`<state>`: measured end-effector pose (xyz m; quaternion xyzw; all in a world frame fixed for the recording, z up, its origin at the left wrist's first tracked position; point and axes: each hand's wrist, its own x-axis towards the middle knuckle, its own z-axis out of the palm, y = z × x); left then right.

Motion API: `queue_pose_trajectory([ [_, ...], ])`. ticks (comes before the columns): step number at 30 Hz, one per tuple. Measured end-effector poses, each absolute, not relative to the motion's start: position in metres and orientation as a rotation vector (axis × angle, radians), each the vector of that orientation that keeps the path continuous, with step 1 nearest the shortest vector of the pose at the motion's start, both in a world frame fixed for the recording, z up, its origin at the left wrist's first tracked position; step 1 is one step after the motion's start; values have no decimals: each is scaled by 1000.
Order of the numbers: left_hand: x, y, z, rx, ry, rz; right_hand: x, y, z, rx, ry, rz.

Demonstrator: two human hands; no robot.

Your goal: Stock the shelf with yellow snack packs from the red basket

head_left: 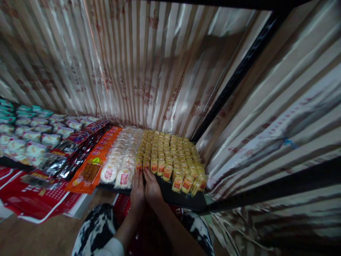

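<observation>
Yellow snack packets lie in tight rows on a dark tray on a low shelf, filling its right part up to the striped curtain. Near edge of the tray bare at right.

Left hand and right hand side by side, touching, backs up, fingers together and flat, tips at the near row of packets where yellow meets the white round packets. Neither hand seems to be pinching a packet; fingertips are partly hidden, so contact with the front packet is probable, not certain.

Left of the white packets: an orange packet strip, then dark foil packets, then white-and-green packets far left. Red printed boxes near left, below the shelf. Black frame post runs up the far right corner.

Judgement on the step in hand: straightening the front row at the seam. Best done with flat fingers pushing evenly away, both hands level, light pressure so packets slide rather than tip or ride over the row behind. Keep the column line true against the white packets; avoid nudging them leftward.
</observation>
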<state>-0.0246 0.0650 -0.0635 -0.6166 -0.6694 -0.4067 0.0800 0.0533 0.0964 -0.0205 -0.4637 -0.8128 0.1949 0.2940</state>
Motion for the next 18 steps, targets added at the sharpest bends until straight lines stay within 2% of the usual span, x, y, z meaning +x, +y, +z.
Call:
queue_pose_trajectory([
  [11, -24, 78, -55, -1832, -1930, -1168, 53, 107, -28, -1211, -2152, 556],
  [18, -20, 81, -54, -1846, -1913, -935, 53, 110, -30, -1193, -2133, 579],
])
